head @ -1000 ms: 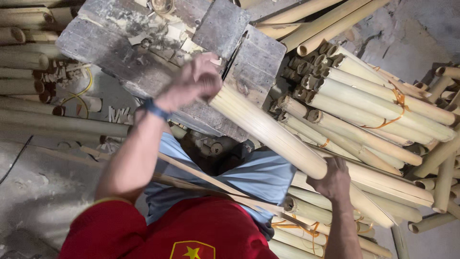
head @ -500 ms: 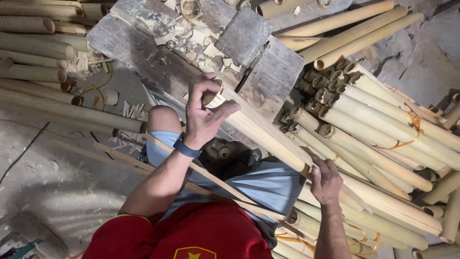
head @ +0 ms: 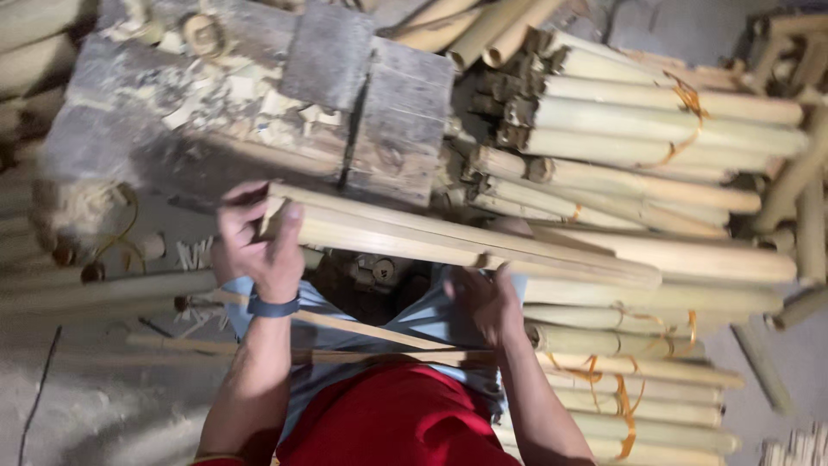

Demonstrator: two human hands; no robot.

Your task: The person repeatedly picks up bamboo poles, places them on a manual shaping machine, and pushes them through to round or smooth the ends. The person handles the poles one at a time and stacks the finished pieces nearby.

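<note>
I hold a long pale split bamboo stalk (head: 448, 242) level across my lap. My left hand (head: 254, 242) grips its near end, thumb on top, with a dark band on the wrist. Further along, my right hand (head: 487, 298) cups the stalk from below. The stalk lies in front of a worn grey wooden block (head: 259, 112) strewn with shavings. A thin bamboo strip (head: 371, 332) lies across my knees, under both forearms.
Bundles of bamboo poles (head: 655, 138) tied with orange string are stacked on the right. More tied poles (head: 638, 406) lie at the lower right. Loose poles (head: 95, 289) and offcuts rest on the concrete floor at left.
The stalk has swung from a steep diagonal to nearly level. My left hand came down to grip its near end, and my right hand shifted left along it.
</note>
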